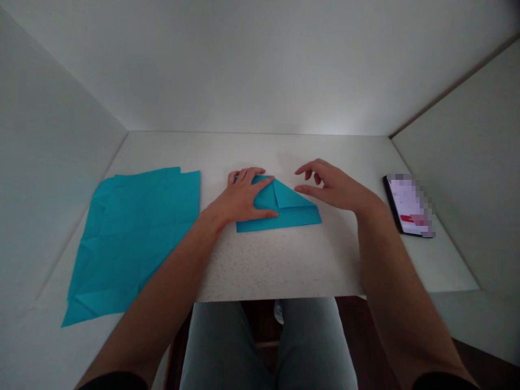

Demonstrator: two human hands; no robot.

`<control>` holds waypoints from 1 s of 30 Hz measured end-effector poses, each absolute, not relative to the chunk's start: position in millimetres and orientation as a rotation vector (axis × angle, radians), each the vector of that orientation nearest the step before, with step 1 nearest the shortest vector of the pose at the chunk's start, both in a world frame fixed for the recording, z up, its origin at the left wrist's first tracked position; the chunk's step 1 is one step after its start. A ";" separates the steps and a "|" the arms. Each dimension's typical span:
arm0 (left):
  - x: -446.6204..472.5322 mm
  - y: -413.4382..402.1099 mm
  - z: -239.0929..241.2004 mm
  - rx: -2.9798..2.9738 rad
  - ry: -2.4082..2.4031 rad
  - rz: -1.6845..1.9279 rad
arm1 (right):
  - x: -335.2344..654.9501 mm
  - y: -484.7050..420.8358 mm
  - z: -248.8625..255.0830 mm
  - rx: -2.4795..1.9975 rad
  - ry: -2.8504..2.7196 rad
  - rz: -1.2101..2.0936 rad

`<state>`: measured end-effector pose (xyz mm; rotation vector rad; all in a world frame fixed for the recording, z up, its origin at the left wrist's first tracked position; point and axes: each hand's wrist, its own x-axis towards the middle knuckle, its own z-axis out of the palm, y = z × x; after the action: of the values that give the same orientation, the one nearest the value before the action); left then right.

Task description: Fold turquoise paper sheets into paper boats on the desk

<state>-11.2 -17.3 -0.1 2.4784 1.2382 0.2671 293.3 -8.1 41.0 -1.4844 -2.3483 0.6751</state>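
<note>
A folded sheet of turquoise paper (294, 201) lies flat on the white table in front of me. Its right upper corner is folded down into a slanted flap, with a straight band along the near edge. My left hand (248, 197) rests spread on the left half of the paper and covers that part of it. Just above the slanted edge, my right hand (325, 184) hovers with fingers slightly curled and apart, holding nothing.
A larger creased turquoise sheet (138, 233) lies on the left of the table, partly under my left forearm. A lit phone (408, 206) sits at the right. White walls (260, 70) enclose the table (260, 265) at the back and sides.
</note>
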 end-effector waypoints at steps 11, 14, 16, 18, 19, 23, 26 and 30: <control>-25.9 -7.8 7.4 2.342 1.637 0.458 | 254.6 3.1 6.5 -1.212 -2.521 0.679; -29.5 -2.6 11.4 2.244 1.736 0.546 | 256.2 1.4 7.5 -1.273 -2.518 0.575; -30.6 0.1 15.3 2.144 1.720 0.650 | 256.0 1.2 7.2 -1.314 -2.514 0.523; -30.5 1.4 19.6 2.005 1.620 0.757 | 255.8 1.4 5.8 -1.331 -2.513 0.502; -30.0 1.4 21.6 1.939 1.551 0.793 | 255.8 1.5 5.1 -1.334 -2.514 0.496; -25.1 -1.5 23.7 1.816 1.294 0.800 | 255.9 1.1 4.1 -1.338 -2.509 0.482; -22.0 -3.1 19.4 1.909 1.193 0.690 | 256.6 0.9 4.8 -1.329 -2.512 0.478; -21.9 -2.0 12.3 2.275 1.203 0.494 | 258.5 2.0 4.7 -1.299 -2.523 0.466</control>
<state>-21.9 -2.0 12.3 2.2747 1.2033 0.4944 258.5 2.0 4.7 -1.2985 -2.5225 0.4661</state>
